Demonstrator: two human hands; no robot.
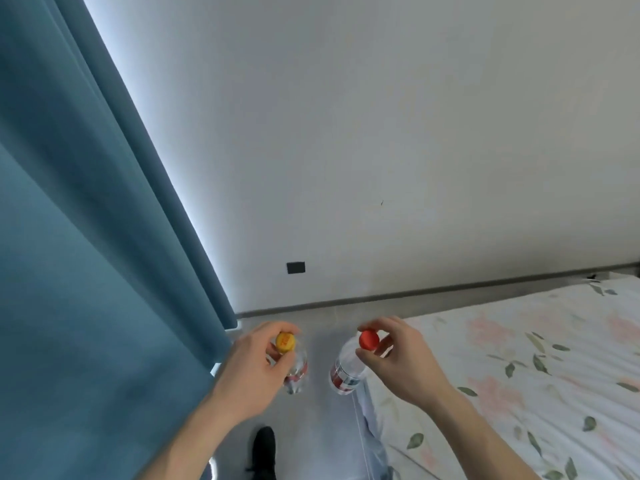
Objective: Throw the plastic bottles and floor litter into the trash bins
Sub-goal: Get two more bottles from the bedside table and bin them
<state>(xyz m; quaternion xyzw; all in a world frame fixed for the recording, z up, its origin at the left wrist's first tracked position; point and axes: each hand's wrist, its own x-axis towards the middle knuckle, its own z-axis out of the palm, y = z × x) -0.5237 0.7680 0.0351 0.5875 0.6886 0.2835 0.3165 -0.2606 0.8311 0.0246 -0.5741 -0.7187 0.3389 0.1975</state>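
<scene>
Two bottles held by their caps over the grey floor, low in the frame.

At bottom centre a black shoe [264, 448] stands on the floor; above it the left hand [256, 368] pinches a clear plastic bottle with a yellow cap [294, 368], and the right hand [401, 358] pinches a clear plastic bottle with a red cap [346, 368], fingers curled round each cap. At right lies a floral-print bed sheet [519, 358]; at left a teal curtain [86, 271]; beyond, a white wall with a black socket plate [295, 267].
</scene>
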